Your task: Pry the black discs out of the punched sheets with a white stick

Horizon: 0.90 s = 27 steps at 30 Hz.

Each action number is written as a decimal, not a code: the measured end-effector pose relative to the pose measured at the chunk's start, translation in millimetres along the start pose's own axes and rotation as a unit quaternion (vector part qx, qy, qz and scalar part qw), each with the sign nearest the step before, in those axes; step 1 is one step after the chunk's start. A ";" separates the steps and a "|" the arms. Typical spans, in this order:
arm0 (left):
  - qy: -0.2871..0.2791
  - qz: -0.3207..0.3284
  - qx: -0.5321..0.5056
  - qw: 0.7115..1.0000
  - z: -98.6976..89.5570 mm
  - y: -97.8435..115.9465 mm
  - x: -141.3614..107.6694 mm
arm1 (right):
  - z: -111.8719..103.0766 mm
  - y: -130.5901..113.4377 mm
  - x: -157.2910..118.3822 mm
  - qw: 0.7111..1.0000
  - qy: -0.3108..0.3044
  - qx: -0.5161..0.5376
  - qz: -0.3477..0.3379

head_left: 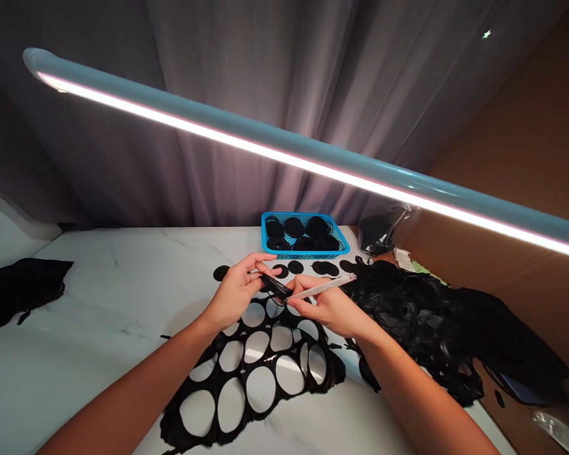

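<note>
My left hand (234,291) is closed on a small stack of thin black discs (275,287), held at a tilt above the worktop. In my right hand (329,306) lies a slim, pale, pen-like tool (325,287), its lower end at the edge of the stack. The fingers of my right hand come up against the stack; whether they also grip it I cannot tell. Beneath both hands spreads a black sheet with rows of round holes (246,354). Several loose black discs (296,267) lie flat just beyond my hands.
A blue plastic basket (344,246) with piles of black discs stands at the back. Tangled black scraps (408,309) are heaped on the right. Black material (23,291) lies far left. A bright tube lamp (246,136) crosses above the white worktop (137,278).
</note>
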<state>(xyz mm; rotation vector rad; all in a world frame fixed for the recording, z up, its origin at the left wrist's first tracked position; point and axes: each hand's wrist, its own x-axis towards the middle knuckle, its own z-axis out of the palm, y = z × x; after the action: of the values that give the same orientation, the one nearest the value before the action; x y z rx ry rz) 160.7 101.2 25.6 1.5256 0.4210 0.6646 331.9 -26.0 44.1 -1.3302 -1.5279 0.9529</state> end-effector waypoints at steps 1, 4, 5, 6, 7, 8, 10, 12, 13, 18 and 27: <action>-0.008 -0.011 0.010 1.000 -1.6 -2.5 -0.6 | 0.9 2.7 1.0 0.999 0.000 0.039 0.020; -0.039 -0.054 0.109 0.992 -12.4 -11.5 -12.7 | -4.6 18.7 9.2 0.986 0.020 0.142 0.083; -0.049 -0.063 0.167 0.983 -17.7 -14.5 -21.0 | -10.8 25.6 14.3 0.983 0.034 0.153 0.094; -0.050 -0.060 0.237 0.968 -23.2 -17.3 -31.3 | -19.4 32.4 21.0 0.983 0.055 0.146 0.096; -0.061 -0.055 0.306 0.949 -28.7 -20.1 -43.1 | -29.8 38.3 29.3 0.985 0.081 0.120 0.089; -0.069 -0.054 0.360 0.929 -33.6 -23.2 -55.8 | -41.2 43.1 39.2 0.988 0.113 0.071 0.077; -0.074 -0.051 0.440 0.893 -40.3 -30.9 -80.7 | -62.0 48.5 62.7 0.979 0.176 -0.088 0.046; -0.071 -0.024 0.496 0.865 -41.8 -41.3 -100.8 | -72.5 50.6 88.8 0.949 0.206 -0.236 0.025; -0.069 -0.005 0.520 0.851 -40.6 -47.1 -108.2 | -72.3 51.5 101.6 0.939 0.203 -0.278 0.019; -0.062 0.037 0.590 0.804 -26.4 -63.7 -123.3 | -38.4 61.9 142.8 0.948 0.120 -0.292 0.019; -0.018 -0.007 0.340 0.940 -14.8 -14.6 -108.3 | -1.1 40.4 63.4 0.994 0.068 -0.084 0.010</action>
<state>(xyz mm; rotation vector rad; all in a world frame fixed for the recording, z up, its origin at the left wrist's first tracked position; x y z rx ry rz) 70.9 45.1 -5.7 2.1802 0.6770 0.4981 343.0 42.3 14.5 -1.5003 -1.5185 0.7430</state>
